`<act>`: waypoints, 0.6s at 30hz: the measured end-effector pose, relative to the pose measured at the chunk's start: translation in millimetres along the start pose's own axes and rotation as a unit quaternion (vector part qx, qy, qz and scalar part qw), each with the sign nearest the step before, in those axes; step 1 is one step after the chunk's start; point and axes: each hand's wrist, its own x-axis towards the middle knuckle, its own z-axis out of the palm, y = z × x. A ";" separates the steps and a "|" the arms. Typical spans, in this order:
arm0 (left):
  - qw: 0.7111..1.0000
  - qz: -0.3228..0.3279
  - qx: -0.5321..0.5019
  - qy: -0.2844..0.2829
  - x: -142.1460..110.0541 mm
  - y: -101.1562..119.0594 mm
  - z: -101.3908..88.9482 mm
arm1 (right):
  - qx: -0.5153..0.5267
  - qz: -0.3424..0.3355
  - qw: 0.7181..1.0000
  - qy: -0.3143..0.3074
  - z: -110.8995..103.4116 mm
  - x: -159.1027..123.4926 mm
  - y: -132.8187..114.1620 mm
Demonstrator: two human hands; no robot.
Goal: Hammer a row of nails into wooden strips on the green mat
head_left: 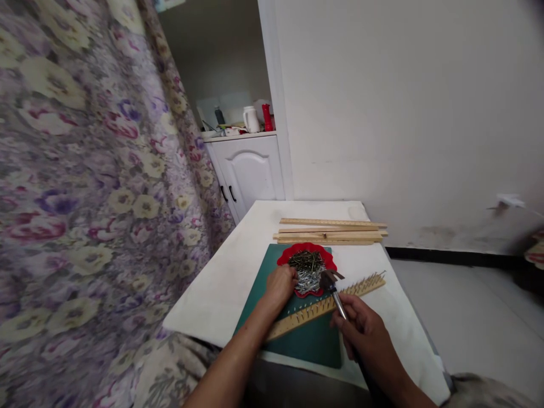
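Curtained room: a floral curtain (85,175) fills nine o'clock, a white cabinet (254,170) stands at eleven, and a pale wall (403,113) takes over from twelve to two.
White-covered table (212,289): right in front, twelve pointing away from the person, with a bundle of wooden strips (331,234) lying crosswise near the far edge.
Green mat (297,347): mid-table, slightly askew, a red scalloped bowl (332,259) over its far part.
Nails (312,279): a heap in that bowl, dark ones at twelve, silvery ones at six.
Left hand (280,281): in at the bowl's eight o'clock, fingers curled by the silvery nails; the tips are hidden, so no telling whether one is pinched.
Right hand (361,326): wrapped firmly round a claw hammer (341,306), its head up near the bowl's four o'clock; the two hands are apart.
Nail-studded strip (283,327): here's the key line, long axis running eight to two across the mat, right end past its edge. It lies at six from the left hand, twelve from the right, and the right is nearer, hammer shaft crossing over it in view.
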 end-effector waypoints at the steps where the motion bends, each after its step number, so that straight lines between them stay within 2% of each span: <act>1: 1.000 0.001 0.008 -0.004 0.7 0.3 -0.5 | 0.001 0.000 1.000 -0.001 -0.1 0.2 -0.3; 6: 0.999 0.012 0.035 -0.007 -5.0 5.6 -8.3 | 0.005 0.003 1.000 -0.001 -0.4 -0.5 -1.6; 12: 0.999 0.014 0.043 0.024 -29.2 4.3 -25.9 | 0.018 -0.005 1.000 -0.005 -0.6 2.2 7.3; 15: 0.998 0.021 -0.002 0.066 -48.4 6.1 -36.2 | 0.033 -0.012 0.999 -0.003 0.6 4.4 13.3; 18: 0.989 0.057 -0.112 0.078 -70.2 16.5 -42.8 | 0.040 -0.011 0.999 0.008 1.6 5.7 17.6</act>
